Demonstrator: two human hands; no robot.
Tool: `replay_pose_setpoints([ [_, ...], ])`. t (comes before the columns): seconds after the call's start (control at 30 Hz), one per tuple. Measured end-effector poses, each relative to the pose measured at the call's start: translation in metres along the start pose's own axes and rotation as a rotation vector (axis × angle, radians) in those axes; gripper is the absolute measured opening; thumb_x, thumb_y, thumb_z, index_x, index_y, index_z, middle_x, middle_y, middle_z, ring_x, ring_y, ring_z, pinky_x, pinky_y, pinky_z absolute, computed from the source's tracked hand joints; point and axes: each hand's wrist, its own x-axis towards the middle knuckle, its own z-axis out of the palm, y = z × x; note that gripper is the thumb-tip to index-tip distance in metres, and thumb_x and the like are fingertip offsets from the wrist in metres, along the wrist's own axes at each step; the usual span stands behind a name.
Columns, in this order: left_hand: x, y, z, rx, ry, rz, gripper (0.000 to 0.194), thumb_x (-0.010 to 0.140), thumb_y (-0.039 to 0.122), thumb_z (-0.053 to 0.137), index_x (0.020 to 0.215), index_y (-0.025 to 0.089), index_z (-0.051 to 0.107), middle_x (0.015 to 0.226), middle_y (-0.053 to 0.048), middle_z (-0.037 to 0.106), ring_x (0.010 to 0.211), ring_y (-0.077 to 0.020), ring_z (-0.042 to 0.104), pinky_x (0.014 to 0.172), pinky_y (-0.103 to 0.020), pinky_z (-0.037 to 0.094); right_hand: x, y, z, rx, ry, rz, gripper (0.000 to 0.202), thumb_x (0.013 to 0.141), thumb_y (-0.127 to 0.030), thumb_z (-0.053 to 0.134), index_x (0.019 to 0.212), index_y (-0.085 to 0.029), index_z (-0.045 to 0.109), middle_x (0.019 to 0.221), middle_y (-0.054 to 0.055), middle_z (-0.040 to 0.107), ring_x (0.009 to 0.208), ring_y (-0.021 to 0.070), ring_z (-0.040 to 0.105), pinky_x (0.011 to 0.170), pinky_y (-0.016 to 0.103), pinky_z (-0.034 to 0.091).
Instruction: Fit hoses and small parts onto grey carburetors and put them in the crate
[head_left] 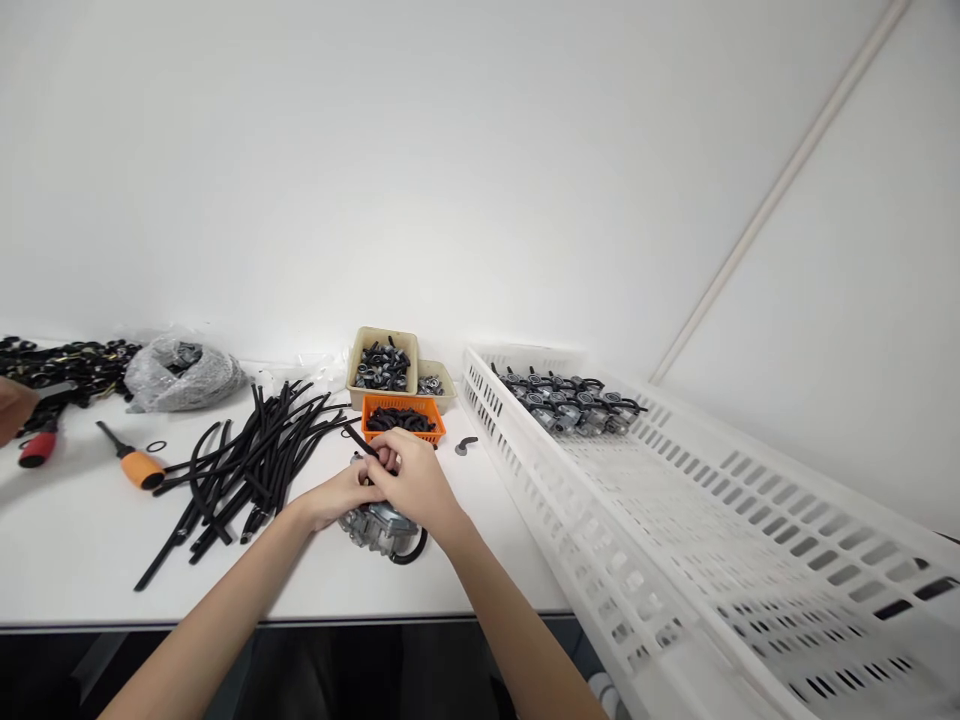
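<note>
A silver metal carburetor [381,530] rests on the white table under both hands, with a short black hose [412,552] curving from its lower right. My left hand [339,497] is closed on the carburetor's upper left side. Over its top, my right hand [410,478] pinches a thin black rubber piece [360,440] that pokes out up and left past the fingertips. The two hands meet, so the piece's lower end is hidden. Just behind them stands an orange basket [442,432] of small black parts. A small grey-black lever [465,445] lies to the right.
Black hoses [255,470] lie in a pile at left, near an orange-handled screwdriver [141,468]. Behind stand beige bins [352,385] of small parts and a bubble-wrap bundle [180,385]. A white crate [517,440] at right holds several carburetors. Another person's hand [13,408] shows far left.
</note>
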Motion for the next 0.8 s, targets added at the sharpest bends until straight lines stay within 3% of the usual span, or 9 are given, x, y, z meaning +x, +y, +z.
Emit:
replay_pose_setpoints([
  [0.17,0.0,0.002,0.001,-0.028,-0.07,0.027,0.041,0.066,0.042,0.077,0.099,0.02,0.067,0.102,-0.006,0.066,0.102,-0.0227,0.057,0.087,-0.031,0.043,-0.01,0.021,-0.002,0.095,0.142,-0.078,0.009,0.078,-0.018,0.054,0.084,-0.018,0.062,0.069,0.0,0.056,0.064,0.0136,0.052,0.061,0.026,0.044],
  [0.33,0.001,0.006,0.003,-0.015,-0.126,0.029,0.034,0.073,0.043,0.072,0.098,0.021,0.07,0.114,-0.007,0.065,0.108,-0.0234,0.057,0.09,-0.032,0.042,-0.018,0.044,0.002,0.164,0.284,-0.049,0.009,0.079,-0.025,0.056,0.084,-0.019,0.059,0.064,0.0,0.056,0.058,0.013,0.052,0.057,0.027,0.045],
  [0.5,0.0,0.009,0.005,-0.014,-0.074,0.044,0.037,0.069,0.045,0.074,0.095,0.019,0.07,0.11,-0.007,0.067,0.103,-0.0233,0.059,0.087,-0.031,0.044,-0.025,0.047,0.005,0.183,0.291,-0.117,0.009,0.078,-0.021,0.056,0.086,-0.02,0.059,0.07,0.002,0.06,0.066,0.0155,0.056,0.063,0.029,0.047],
  [0.63,-0.002,0.012,0.006,-0.027,-0.047,0.068,0.04,0.065,0.046,0.077,0.094,0.02,0.07,0.11,-0.007,0.067,0.105,-0.0242,0.058,0.089,-0.032,0.044,-0.032,0.041,0.003,0.096,0.281,-0.235,0.013,0.076,-0.015,0.055,0.086,-0.022,0.061,0.074,0.003,0.064,0.074,0.019,0.057,0.071,0.035,0.046],
  [0.8,-0.004,0.012,0.005,-0.039,-0.05,0.041,0.047,0.064,0.049,0.077,0.099,0.019,0.068,0.11,-0.008,0.067,0.106,-0.025,0.058,0.089,-0.032,0.045,-0.038,0.04,0.002,-0.019,0.282,-0.269,0.015,0.07,-0.014,0.055,0.081,-0.023,0.061,0.076,0.003,0.065,0.08,0.0218,0.056,0.076,0.04,0.042],
])
